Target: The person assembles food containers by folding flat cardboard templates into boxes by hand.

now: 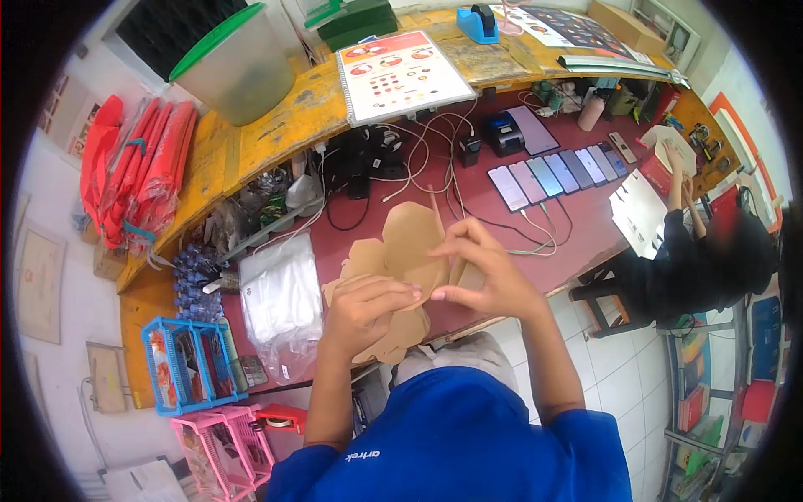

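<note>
Both hands are on a brown cardboard food box (410, 243) with its flaps standing partly up. My left hand (365, 311) grips the near left side, thumb pressed against the card. On the right side, my right hand (485, 272) has its thumb and fingers curled about the box edge and a flap. More brown card (393, 339) with cut flaps lies beneath my left hand; whether it is a separate piece I cannot tell. The box is over the near edge of the dark red desk (456, 180).
Left of the box lie clear plastic bags (280, 289), a blue basket (188, 360) and a pink basket (222, 448). Several phones (548, 180) stand in a row behind, among white cables (418, 155). At the right sits another person (698, 259) handling a box (669, 151).
</note>
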`<state>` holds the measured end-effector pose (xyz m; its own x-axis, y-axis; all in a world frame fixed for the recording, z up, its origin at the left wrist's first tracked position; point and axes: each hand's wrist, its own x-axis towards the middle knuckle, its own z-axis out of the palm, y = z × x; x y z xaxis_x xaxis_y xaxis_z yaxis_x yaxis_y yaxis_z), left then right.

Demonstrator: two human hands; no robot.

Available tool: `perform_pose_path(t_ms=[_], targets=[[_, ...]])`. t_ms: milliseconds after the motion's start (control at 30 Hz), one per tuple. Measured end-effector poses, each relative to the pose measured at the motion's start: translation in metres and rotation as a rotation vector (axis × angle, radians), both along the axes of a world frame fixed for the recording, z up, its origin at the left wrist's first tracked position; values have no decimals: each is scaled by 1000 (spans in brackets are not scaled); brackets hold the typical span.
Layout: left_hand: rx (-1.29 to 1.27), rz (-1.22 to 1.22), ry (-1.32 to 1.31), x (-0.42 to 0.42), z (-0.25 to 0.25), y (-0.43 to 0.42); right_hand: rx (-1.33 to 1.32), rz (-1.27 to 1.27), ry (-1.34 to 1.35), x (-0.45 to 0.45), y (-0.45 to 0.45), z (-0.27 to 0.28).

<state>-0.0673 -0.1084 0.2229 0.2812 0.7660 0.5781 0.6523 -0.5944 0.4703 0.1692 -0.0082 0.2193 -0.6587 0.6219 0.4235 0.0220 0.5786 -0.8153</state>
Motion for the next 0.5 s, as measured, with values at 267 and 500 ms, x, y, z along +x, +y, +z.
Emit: perform_pose_path(t_ms=[267,500], targets=[[-43,117,-45,5,-3,3,33,-102,32,-1,-2,-4],[-52,186,-211,17,-10,6,73,-140,46,-7,-7,3]])
